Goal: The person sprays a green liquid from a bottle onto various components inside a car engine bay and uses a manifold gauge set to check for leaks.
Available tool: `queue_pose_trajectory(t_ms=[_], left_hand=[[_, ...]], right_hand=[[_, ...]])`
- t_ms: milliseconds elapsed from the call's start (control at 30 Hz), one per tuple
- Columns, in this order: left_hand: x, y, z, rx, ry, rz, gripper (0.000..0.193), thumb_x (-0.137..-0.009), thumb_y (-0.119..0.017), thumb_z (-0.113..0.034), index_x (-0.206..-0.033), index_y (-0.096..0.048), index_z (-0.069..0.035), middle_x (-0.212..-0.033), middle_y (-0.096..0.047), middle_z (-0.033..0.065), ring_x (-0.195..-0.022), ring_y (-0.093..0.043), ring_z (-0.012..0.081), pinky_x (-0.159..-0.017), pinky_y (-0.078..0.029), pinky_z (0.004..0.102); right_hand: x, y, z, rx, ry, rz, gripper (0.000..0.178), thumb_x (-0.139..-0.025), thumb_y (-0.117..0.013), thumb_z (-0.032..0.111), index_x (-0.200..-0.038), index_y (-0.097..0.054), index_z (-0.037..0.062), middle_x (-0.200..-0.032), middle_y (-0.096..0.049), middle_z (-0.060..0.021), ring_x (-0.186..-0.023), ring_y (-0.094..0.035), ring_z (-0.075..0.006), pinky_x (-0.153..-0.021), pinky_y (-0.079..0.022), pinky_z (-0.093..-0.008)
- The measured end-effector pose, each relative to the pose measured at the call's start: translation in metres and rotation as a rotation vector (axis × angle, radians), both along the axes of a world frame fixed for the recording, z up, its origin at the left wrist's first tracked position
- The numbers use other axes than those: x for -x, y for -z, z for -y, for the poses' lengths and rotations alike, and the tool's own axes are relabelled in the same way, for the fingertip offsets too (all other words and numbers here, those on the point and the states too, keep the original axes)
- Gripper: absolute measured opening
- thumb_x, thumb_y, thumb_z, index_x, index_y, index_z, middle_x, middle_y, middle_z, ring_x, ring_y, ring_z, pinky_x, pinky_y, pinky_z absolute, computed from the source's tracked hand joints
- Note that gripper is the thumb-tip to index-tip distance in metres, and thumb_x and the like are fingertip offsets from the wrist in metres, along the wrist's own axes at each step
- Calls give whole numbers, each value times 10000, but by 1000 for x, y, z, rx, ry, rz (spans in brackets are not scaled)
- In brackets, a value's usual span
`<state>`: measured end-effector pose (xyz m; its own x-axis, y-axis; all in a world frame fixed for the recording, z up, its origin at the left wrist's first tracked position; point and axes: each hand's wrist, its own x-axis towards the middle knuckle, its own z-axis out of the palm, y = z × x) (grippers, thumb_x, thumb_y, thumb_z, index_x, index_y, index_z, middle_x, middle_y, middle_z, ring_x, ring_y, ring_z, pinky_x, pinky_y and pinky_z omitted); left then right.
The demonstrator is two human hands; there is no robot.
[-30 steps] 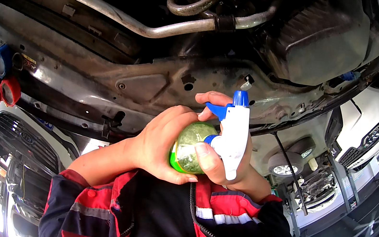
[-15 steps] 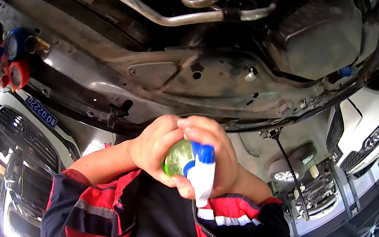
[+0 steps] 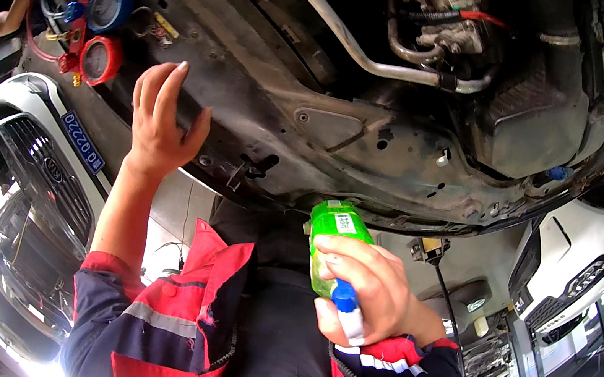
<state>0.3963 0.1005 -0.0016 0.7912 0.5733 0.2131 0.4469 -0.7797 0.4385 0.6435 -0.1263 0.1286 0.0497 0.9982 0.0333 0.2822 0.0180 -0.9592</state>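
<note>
My right hand [image 3: 384, 289] is wrapped round a spray bottle [image 3: 340, 221] with a green label and a blue and white trigger head. The bottle is tilted, its base toward the car and its head toward my chest. My left hand [image 3: 161, 122] is raised over the car's dark front panel [image 3: 228, 109], fingers stretched and holding nothing. Closest to it is a manifold gauge set [image 3: 76, 41] with one blue and one red gauge, lying on the panel. A small yellow-tagged bunch of keys [image 3: 160, 30] rests beside the gauges.
The open engine bay ahead holds a bent metal pipe [image 3: 381, 67] and a compressor-like part [image 3: 447, 35]. A white car [image 3: 43, 106] stands at left, another [image 3: 586, 252] at right. At the far left, another person's arm [image 3: 9, 16] shows.
My left hand has let go of the bottle and moved up and left toward the gauges. My right hand keeps the bottle, now lower and further right. The view has shifted left.
</note>
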Motion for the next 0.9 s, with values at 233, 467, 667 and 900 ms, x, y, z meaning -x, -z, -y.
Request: queue_pose_trajectory(t_ms=[233,467,667,900], left_hand=[[24,7,-8,-63,-95,-123,675,-715,-799,-144,-1334,-565,-14,-1274,-564,173,-1213,-521,388,-1059,-429,467],[48,22,-8,-21,-80,72,603,-699,-703,-91,-1284,-584,-2,-1256,-608,188,-1204,-536,422,-1069,-410,506],[53,25,-11,-22,-150,131,581,-661,-709,-107,-1225,-605,-10,-1196,-627,164,-1142,-560,397,-1029,-440,490],[51,25,-11,10,-145,113,568,-659,-686,-84,-1216,-610,3,-1202,-627,171,-1150,-559,403,-1034,-441,486]], right_hand=[[-6,-22,-24,71,24,91,564,-731,-726,77,-1237,-530,-73,-1206,-628,-288,-948,-712,-366,-791,-599,-407],[-9,-7,-38,236,94,224,465,-765,-633,31,-1198,-548,-114,-1175,-631,-282,-906,-705,-352,-823,-581,-388],[0,17,-45,305,90,163,467,-759,-622,28,-1193,-551,-131,-1101,-639,-276,-749,-678,-316,-728,-579,-385],[-6,30,-44,243,62,322,468,-714,-571,21,-1166,-583,-101,-1101,-683,-219,-827,-678,-329,-780,-567,-407]])
